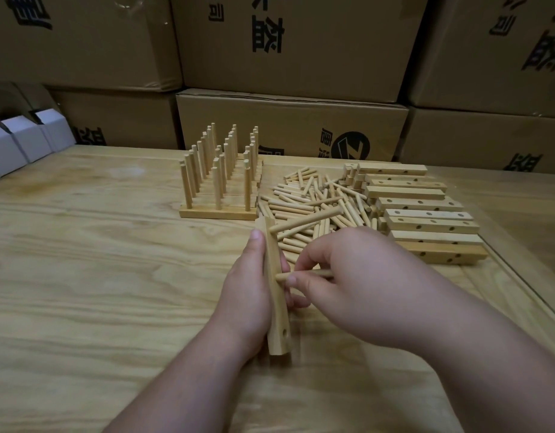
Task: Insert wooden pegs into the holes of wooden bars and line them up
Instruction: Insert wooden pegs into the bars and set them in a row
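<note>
One square-edged wooden bar point(274, 289) stands on its side on the table point(82, 276), the left hand point(246, 292) clamped around it. One round peg point(304, 220) sticks from its top hole; the right hand point(348, 276) pinches a second peg point(301, 275) at the middle hole. Bottom hole open. Loose pegs point(313, 201) heap beyond.

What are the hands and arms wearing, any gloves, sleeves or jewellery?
Nothing is worn that the head view shows. The left hand and right hand are bare, with no gloves, rings or tape. Both forearms are bare down to the frame edge, with no watch, wristband or sleeve cuff in view. Fingernails look short and unpainted.
</note>
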Action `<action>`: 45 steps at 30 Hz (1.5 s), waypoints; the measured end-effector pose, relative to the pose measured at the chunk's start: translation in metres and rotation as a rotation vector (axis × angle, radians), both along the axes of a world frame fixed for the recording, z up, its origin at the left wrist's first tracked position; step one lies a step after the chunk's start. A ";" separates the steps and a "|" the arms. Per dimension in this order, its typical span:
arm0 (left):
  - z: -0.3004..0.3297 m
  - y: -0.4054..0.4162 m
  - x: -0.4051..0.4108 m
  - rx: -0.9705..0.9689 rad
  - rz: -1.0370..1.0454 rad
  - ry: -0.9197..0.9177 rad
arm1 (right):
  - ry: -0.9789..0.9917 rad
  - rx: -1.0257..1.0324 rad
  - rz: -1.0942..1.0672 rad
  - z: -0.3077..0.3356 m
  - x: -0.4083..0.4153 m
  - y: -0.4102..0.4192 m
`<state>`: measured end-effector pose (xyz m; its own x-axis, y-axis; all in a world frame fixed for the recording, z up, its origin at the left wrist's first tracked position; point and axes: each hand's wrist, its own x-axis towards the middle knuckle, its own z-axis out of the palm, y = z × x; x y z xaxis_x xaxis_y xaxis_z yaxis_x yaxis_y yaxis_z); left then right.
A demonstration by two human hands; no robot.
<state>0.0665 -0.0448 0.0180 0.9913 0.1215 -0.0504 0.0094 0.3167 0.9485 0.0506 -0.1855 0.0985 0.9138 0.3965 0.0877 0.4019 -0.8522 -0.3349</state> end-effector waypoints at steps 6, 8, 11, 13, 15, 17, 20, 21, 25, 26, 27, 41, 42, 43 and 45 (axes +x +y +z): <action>0.001 0.000 0.000 0.080 0.007 0.030 | 0.206 0.161 0.009 -0.001 0.007 -0.005; 0.000 -0.002 0.001 0.130 0.021 0.040 | 0.203 0.141 -0.001 0.002 0.006 -0.005; -0.004 -0.004 0.000 0.252 0.053 0.015 | 0.145 0.042 -0.021 0.005 0.002 0.000; -0.004 -0.004 -0.001 0.296 0.069 0.001 | 0.096 -0.014 -0.038 0.005 -0.002 0.004; -0.004 -0.003 0.000 0.286 0.080 -0.008 | 0.076 -0.028 -0.041 0.005 -0.003 0.006; -0.003 -0.003 0.000 0.235 0.083 -0.018 | 0.091 -0.008 -0.030 0.006 -0.003 0.006; -0.004 -0.002 -0.001 0.164 0.080 -0.019 | 0.151 0.043 -0.014 0.009 -0.002 0.004; -0.005 -0.001 -0.001 0.164 0.074 -0.019 | 0.164 0.040 -0.011 0.009 -0.002 0.003; -0.010 -0.002 0.001 0.277 0.003 -0.049 | 0.158 -0.036 -0.020 0.011 -0.001 -0.002; -0.011 -0.002 0.001 0.300 -0.008 -0.053 | 0.154 -0.057 -0.027 0.011 -0.001 -0.004; -0.012 -0.002 0.001 0.316 -0.010 -0.058 | 0.149 -0.075 -0.032 0.011 -0.001 -0.005; -0.008 -0.006 -0.001 0.287 0.088 0.008 | 0.002 -0.201 -0.012 0.003 -0.006 0.012; -0.008 -0.006 -0.001 0.286 0.083 0.016 | 0.053 -0.160 -0.026 0.002 -0.003 0.010; -0.007 -0.005 -0.001 0.288 0.076 0.023 | 0.109 -0.114 -0.036 0.002 0.000 0.007; -0.006 -0.005 -0.001 0.278 0.050 0.033 | 0.225 -0.022 -0.039 0.003 0.007 0.002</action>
<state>0.0654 -0.0494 0.0117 0.9820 0.1844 -0.0407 0.0327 0.0458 0.9984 0.0580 -0.1840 0.1017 0.9239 0.3605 -0.1285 0.2860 -0.8735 -0.3940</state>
